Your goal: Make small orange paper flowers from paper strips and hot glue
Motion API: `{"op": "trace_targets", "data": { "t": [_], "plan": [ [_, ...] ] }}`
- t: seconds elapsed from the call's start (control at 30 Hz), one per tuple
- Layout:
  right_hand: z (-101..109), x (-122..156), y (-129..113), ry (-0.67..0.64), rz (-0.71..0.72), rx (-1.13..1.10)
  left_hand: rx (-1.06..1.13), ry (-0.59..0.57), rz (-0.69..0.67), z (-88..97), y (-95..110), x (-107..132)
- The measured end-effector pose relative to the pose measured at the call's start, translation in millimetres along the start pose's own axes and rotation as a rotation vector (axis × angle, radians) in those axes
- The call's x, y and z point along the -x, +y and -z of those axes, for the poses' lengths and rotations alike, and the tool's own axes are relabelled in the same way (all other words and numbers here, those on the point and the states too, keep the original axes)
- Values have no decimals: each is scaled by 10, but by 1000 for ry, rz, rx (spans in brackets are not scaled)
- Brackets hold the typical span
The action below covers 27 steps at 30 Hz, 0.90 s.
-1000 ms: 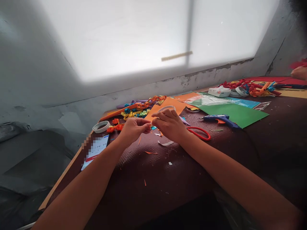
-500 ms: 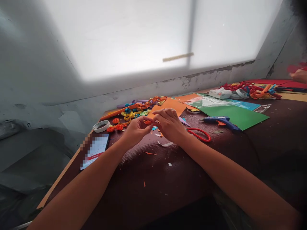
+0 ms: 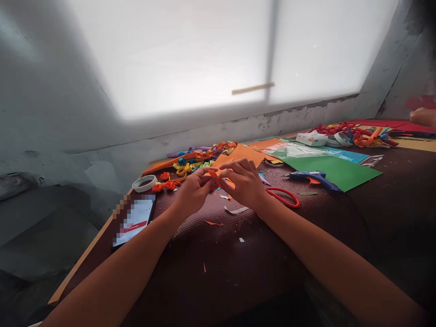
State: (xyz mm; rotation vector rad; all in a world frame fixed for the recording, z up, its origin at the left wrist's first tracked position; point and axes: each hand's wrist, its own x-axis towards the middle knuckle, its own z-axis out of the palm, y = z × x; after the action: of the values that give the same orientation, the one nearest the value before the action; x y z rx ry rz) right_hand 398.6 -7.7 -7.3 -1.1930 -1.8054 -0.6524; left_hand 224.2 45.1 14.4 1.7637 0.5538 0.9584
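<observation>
Above the middle of the dark red tabletop (image 3: 218, 254), my left hand (image 3: 195, 190) pinches a small folded orange paper strip (image 3: 213, 173) between thumb and fingers. My right hand (image 3: 243, 184) comes in from the other side, its thumb and index finger closed on the same strip. Part of the strip is hidden behind the fingers. Orange paper sheets (image 3: 248, 153) lie just beyond the hands. Red-handled scissors (image 3: 284, 198) rest right of my right hand, their blades mostly covered. Small orange paper flowers (image 3: 166, 182) lie left of my left hand.
A phone (image 3: 136, 218) and a tape roll (image 3: 144, 183) sit along the left edge. To the right are a blue glue gun (image 3: 313, 177) and a green sheet (image 3: 334, 168). Curled paper pieces (image 3: 197, 156) are heaped behind. At far right shows another person's hand (image 3: 423, 116).
My fingers have shifted on the orange strip, and more of it now stands up between them. My right hand's fingers have curled and spread slightly. The view has tilted up a little.
</observation>
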Motion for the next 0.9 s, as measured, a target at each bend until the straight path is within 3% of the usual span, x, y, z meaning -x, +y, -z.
{"op": "trace_targets", "data": {
  "t": [0.37,0.67,0.9],
  "plan": [
    [-16,17,84,-79,61,-193,-119,-33,-57,32,69,38],
    [30,-17,51,-163,190,25,-3,-37,70,22,128,17],
    [19,3,57,-109,219,15,165,-91,127,53,106,10]
  ]
}}
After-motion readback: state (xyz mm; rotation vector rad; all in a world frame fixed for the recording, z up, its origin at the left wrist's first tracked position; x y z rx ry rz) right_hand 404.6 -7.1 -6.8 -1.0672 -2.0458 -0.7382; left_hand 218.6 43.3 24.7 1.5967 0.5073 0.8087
